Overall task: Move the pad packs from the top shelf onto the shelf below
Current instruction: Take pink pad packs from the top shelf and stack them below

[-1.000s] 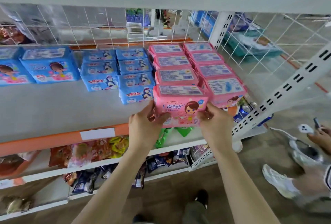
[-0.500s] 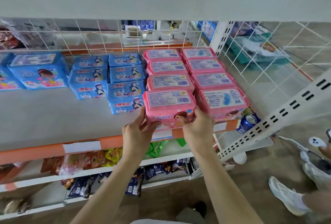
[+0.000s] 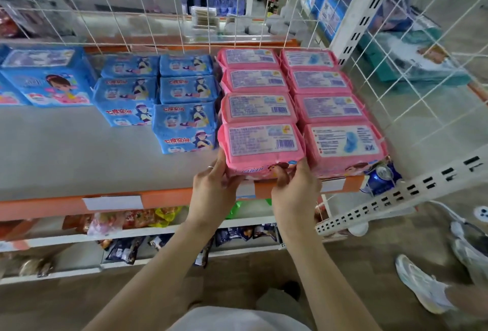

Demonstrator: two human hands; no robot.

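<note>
Head view: a pink plastic-wrapped pad pack (image 3: pixel 261 145) with a white printed label is seen at the front edge of the grey shelf board (image 3: pixel 66 151), just above the orange front strip (image 3: pixel 163 198). The pack is gripped at both ends. The left hand (image 3: pixel 214 188) is curled round its left end, with a ring shown on one finger, and the right hand (image 3: pixel 295 193) is clamped on its lower right corner. The pack is placed foremost in the left of two rows of other pink packs (image 3: pixel 319 82), touching the one behind and the one to its right. Small blue pad packs (image 3: pixel 184 129) are stacked just left of it, and larger blue packs (image 3: pixel 52 79) are set towards the back left. A blue can (image 3: pixel 380 178) is lodged at the front right corner. A white wire grid (image 3: pixel 126 13) is fixed along the back edge. Snack bags (image 3: pixel 137 221) are laid on the shelf underneath.
</note>
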